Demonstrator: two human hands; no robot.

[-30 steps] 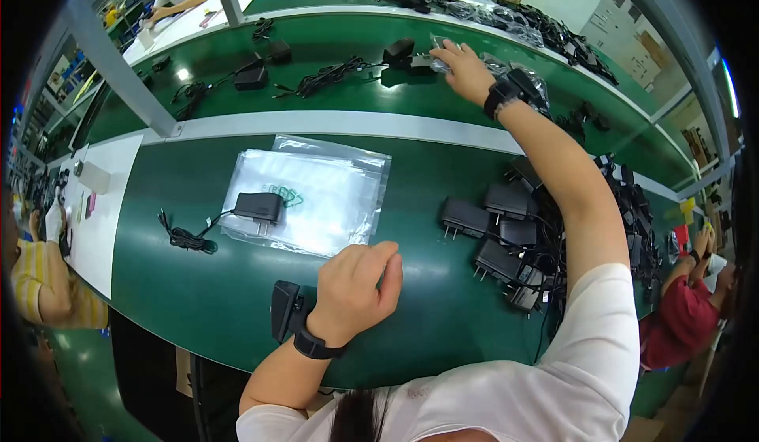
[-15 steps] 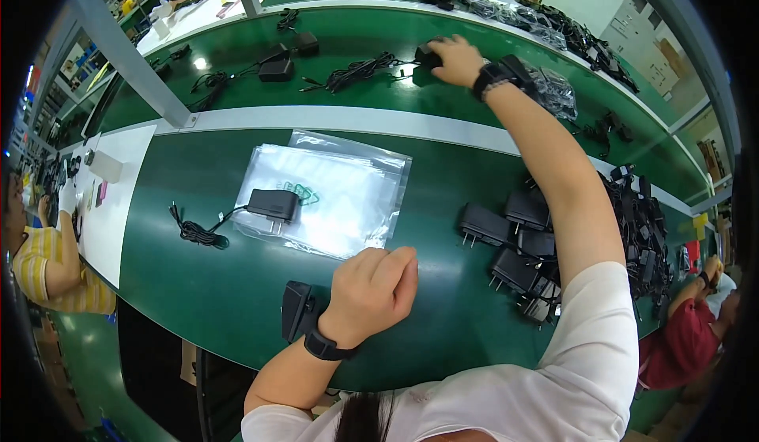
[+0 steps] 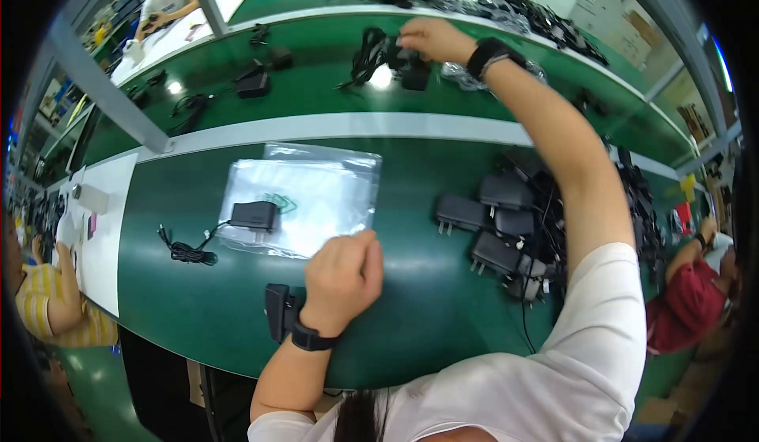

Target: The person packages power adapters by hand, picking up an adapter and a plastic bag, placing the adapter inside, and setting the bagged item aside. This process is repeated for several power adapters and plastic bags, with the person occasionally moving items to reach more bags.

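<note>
My right hand [image 3: 435, 40] reaches to the far side of the bench. Its fingers pinch a black power adapter [image 3: 413, 70] that hangs with its bundled cord [image 3: 368, 56] over the green far strip. Near the middle, my left hand [image 3: 344, 276] is curled into a fist beside the lower right corner of a stack of clear plastic bags [image 3: 316, 181]; nothing shows in it. Another black power adapter [image 3: 253, 216] lies on the left part of the bags. Its tied cord [image 3: 188, 252] rests on the green bench to their left.
Black adapters [image 3: 506, 205] are heaped at right, partly behind my right forearm. A grey rail [image 3: 316, 124] crosses between bench and far strip, where more adapters [image 3: 253, 83] lie. A grey post [image 3: 111, 86] stands at left. Other people work at the left, the right and the far side.
My right hand has picked up an adapter with its cord from the far strip and shifted slightly left and up. My left hand stays a fist. The whole view has shifted slightly.
</note>
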